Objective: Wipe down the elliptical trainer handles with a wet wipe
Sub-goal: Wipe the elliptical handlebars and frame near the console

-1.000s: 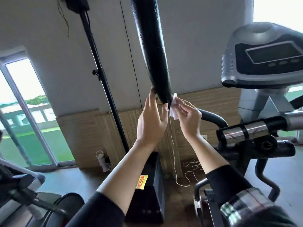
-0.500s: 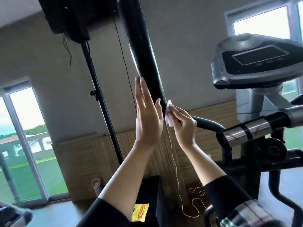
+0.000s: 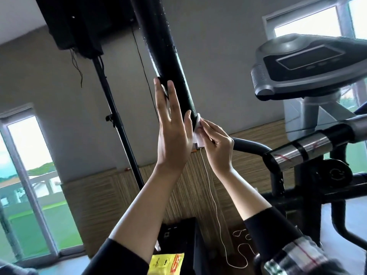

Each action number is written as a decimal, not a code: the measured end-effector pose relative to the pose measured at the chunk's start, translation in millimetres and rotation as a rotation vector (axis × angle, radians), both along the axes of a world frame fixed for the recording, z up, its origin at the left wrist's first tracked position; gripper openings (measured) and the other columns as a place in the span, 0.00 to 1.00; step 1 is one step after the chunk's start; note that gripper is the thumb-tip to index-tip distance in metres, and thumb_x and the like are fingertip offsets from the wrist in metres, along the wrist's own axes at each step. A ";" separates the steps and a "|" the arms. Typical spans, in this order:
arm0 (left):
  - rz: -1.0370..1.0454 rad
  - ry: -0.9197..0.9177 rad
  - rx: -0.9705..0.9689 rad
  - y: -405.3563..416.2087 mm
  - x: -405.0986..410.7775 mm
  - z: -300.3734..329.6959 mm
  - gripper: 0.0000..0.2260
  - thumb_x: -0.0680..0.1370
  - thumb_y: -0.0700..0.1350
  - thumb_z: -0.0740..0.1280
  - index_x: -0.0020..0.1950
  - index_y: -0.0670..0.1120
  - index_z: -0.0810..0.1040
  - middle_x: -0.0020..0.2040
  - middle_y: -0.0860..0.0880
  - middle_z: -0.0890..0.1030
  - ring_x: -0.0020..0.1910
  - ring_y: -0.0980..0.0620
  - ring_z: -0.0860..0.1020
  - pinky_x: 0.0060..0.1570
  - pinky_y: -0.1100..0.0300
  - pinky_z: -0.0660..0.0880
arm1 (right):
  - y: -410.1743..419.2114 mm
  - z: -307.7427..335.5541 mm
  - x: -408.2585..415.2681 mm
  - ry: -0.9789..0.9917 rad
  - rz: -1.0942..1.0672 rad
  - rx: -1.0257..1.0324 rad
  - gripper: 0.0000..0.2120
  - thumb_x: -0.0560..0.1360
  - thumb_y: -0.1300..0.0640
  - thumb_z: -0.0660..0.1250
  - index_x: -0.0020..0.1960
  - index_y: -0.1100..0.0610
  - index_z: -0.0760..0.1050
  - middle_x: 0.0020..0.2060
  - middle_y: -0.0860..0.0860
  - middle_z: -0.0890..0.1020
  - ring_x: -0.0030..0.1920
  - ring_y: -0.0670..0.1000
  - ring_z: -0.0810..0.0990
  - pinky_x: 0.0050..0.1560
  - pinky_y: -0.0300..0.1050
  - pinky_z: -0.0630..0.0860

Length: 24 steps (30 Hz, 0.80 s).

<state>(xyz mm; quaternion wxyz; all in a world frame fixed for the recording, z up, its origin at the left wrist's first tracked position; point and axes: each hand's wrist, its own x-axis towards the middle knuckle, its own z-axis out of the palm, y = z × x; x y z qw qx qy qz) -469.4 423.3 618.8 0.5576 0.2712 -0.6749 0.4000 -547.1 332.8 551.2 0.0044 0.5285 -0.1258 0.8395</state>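
The handle (image 3: 168, 62) runs from 12 o'clock down to the middle. The left hand (image 3: 172, 135) is laid flat on its left side. The wipe (image 3: 198, 133) is pressed on its right side by the right hand (image 3: 216, 147). The console (image 3: 309, 62) is seen at 2 o'clock, the stand pole (image 3: 119, 132) at 9 o'clock.

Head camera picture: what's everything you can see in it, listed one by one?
handle: one, black, running up the centre
wet wipe: one, white, against the handle's lower part
console: one, grey with dark screen, upper right
chrome bar: one, silver with black bands, right
stand pole: one, black, left of centre
string: one, white, hanging below the wipe
yellow packet: one, bottom centre
left hand: fingers straight, against the handle
right hand: pinches the wipe
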 end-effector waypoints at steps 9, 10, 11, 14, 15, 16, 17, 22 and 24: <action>-0.026 0.003 -0.004 3.2 -0.2 2.2 0.28 0.79 0.33 0.65 0.74 0.28 0.55 0.74 0.27 0.53 0.76 0.37 0.53 0.74 0.67 0.50 | 4.0 5.8 -0.7 0.014 -0.013 -0.022 0.13 0.73 0.65 0.70 0.57 0.65 0.79 0.56 0.56 0.82 0.56 0.50 0.81 0.58 0.49 0.77; -0.028 0.004 0.000 3.6 -0.4 2.2 0.28 0.79 0.33 0.65 0.74 0.29 0.54 0.74 0.27 0.52 0.76 0.37 0.53 0.74 0.67 0.50 | 4.3 5.4 -1.4 0.017 -0.019 -0.023 0.13 0.73 0.65 0.70 0.57 0.64 0.79 0.56 0.56 0.82 0.56 0.50 0.81 0.58 0.49 0.77; -0.032 0.008 0.007 4.1 -0.8 2.1 0.28 0.79 0.33 0.65 0.74 0.29 0.54 0.74 0.27 0.52 0.76 0.38 0.52 0.74 0.67 0.50 | 6.4 7.1 -1.8 0.020 -0.021 -0.030 0.13 0.73 0.65 0.69 0.57 0.64 0.79 0.56 0.56 0.82 0.56 0.49 0.81 0.58 0.49 0.77; -0.041 0.022 0.009 5.5 -2.2 2.7 0.27 0.80 0.33 0.63 0.75 0.30 0.54 0.75 0.28 0.52 0.76 0.38 0.52 0.75 0.65 0.50 | 20.2 19.3 -1.6 0.020 -0.009 -0.072 0.13 0.73 0.66 0.69 0.58 0.65 0.78 0.57 0.55 0.81 0.57 0.49 0.80 0.59 0.47 0.76; -0.049 0.028 0.014 6.6 -2.7 3.3 0.27 0.80 0.33 0.63 0.75 0.31 0.54 0.75 0.28 0.52 0.76 0.38 0.53 0.75 0.65 0.50 | 23.6 23.1 -1.7 0.016 -0.010 -0.086 0.13 0.73 0.66 0.69 0.58 0.65 0.79 0.57 0.54 0.81 0.57 0.49 0.80 0.59 0.45 0.76; -0.056 0.032 0.022 8.0 -3.3 4.4 0.27 0.80 0.33 0.62 0.75 0.31 0.54 0.75 0.29 0.52 0.76 0.39 0.52 0.75 0.64 0.50 | 24.9 25.3 -2.1 0.015 -0.005 -0.090 0.13 0.73 0.66 0.70 0.58 0.65 0.79 0.57 0.54 0.81 0.57 0.49 0.80 0.59 0.45 0.76; -0.059 0.029 0.029 9.2 -3.6 5.9 0.26 0.80 0.33 0.62 0.75 0.31 0.54 0.75 0.29 0.51 0.77 0.39 0.52 0.75 0.64 0.50 | 24.5 25.7 -3.1 0.018 0.005 -0.084 0.13 0.73 0.66 0.70 0.58 0.65 0.79 0.57 0.55 0.81 0.57 0.48 0.80 0.59 0.45 0.76; -0.076 0.021 0.038 15.1 -3.0 12.3 0.27 0.80 0.33 0.62 0.75 0.32 0.54 0.76 0.29 0.50 0.77 0.45 0.49 0.74 0.67 0.50 | 24.5 19.9 -6.3 0.035 0.052 -0.037 0.14 0.75 0.60 0.66 0.59 0.63 0.77 0.57 0.53 0.81 0.57 0.47 0.80 0.58 0.51 0.77; -0.094 0.035 0.036 16.4 -2.9 15.0 0.27 0.79 0.32 0.62 0.75 0.32 0.55 0.76 0.30 0.51 0.77 0.52 0.48 0.74 0.68 0.50 | 32.4 28.3 -8.0 0.047 0.060 -0.038 0.13 0.75 0.63 0.67 0.59 0.64 0.78 0.57 0.54 0.81 0.57 0.47 0.80 0.59 0.48 0.77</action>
